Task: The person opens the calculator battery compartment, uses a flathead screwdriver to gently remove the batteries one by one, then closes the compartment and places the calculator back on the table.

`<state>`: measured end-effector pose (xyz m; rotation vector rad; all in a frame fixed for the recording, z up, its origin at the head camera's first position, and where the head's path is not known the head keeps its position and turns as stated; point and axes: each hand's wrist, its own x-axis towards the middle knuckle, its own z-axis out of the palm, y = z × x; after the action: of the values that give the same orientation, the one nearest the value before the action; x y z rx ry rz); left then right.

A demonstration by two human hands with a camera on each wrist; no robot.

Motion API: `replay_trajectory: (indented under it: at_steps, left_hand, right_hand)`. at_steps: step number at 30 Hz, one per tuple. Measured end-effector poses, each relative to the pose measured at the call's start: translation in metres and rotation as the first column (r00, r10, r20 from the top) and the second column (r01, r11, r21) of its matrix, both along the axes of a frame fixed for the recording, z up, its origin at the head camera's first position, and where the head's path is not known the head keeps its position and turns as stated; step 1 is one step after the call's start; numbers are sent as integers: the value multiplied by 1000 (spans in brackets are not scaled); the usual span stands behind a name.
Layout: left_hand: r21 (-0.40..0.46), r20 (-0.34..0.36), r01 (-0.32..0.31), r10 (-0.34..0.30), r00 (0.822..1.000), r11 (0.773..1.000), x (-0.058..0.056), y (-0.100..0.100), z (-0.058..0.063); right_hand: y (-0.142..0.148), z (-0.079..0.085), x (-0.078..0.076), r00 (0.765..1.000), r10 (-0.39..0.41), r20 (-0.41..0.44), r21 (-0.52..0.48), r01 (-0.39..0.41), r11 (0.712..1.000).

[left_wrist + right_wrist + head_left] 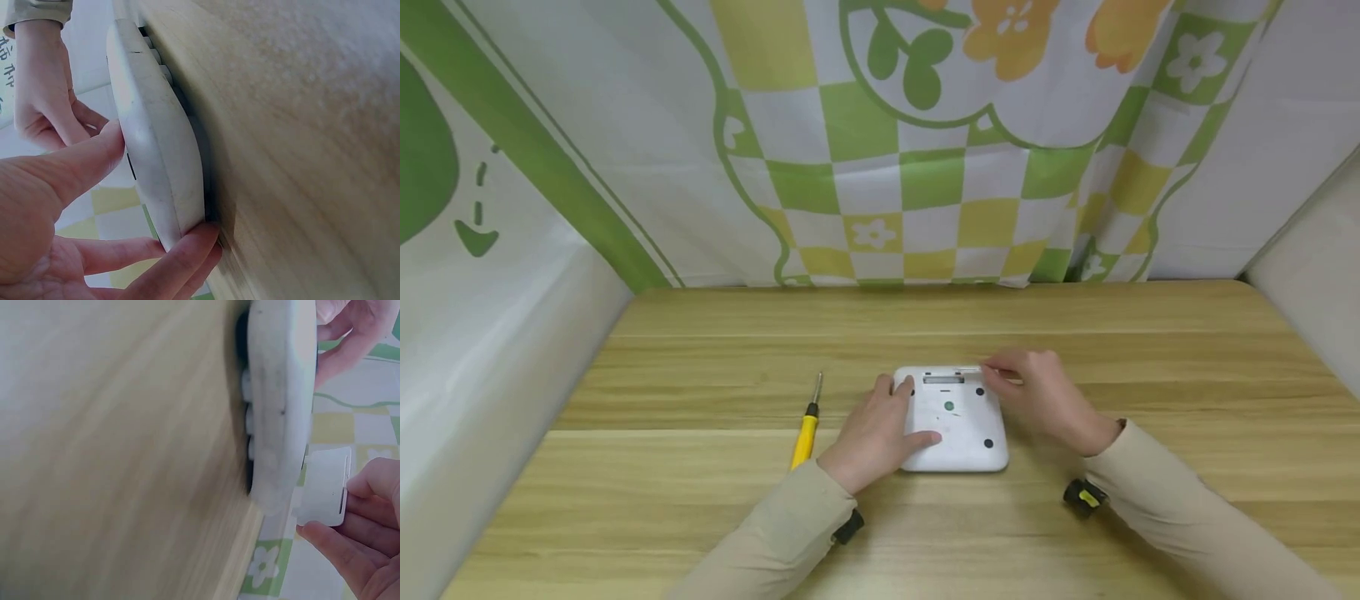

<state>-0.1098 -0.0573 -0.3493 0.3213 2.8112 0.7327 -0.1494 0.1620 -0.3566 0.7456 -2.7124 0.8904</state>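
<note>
A white calculator (pixel 958 454) lies face down on the table, its keys (pixel 249 419) towards the wood in the right wrist view. An uncovered battery compartment (pixel 943 380) shows near its far edge. My left hand (pixel 874 429) grips the calculator's left side, thumb on the back and fingers round the edge. Just off the far right corner, my right hand (pixel 1037 396) pinches a small white battery cover (pixel 326 487) between thumb and fingers. In the right wrist view the cover is held apart from the compartment.
A screwdriver (pixel 806 435) with a yellow handle lies left of my left hand, its tip pointing away from me. The wooden table (pixel 700 358) ends at a patterned green and white curtain (pixel 928 179) behind.
</note>
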Motion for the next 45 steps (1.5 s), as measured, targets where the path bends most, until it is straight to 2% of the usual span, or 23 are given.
replay_trajectory:
  at_steps: [11,23,29,38,45]
  left_hand:
    - [12,2,-9,9,1000,1000,0,0,1]
    - [10,11,-18,18,1000,1000,1,1,0]
    - [10,13,-14,14,1000,1000,1,1,1]
    - [12,21,-20,20,1000,1000,0,1,0]
    - [14,14,-18,17,1000,1000,0,1,-1]
  right_hand:
    - [21,-3,4,999,-49,-9,5,49,999]
    - [44,-8,6,992,-111,-65,6,112,994]
    - [48,-8,8,989,-138,-53,26,140,990]
    - [53,-6,6,987,-159,11,86,158,984]
    - [53,-4,5,987,-151,48,115,145,983]
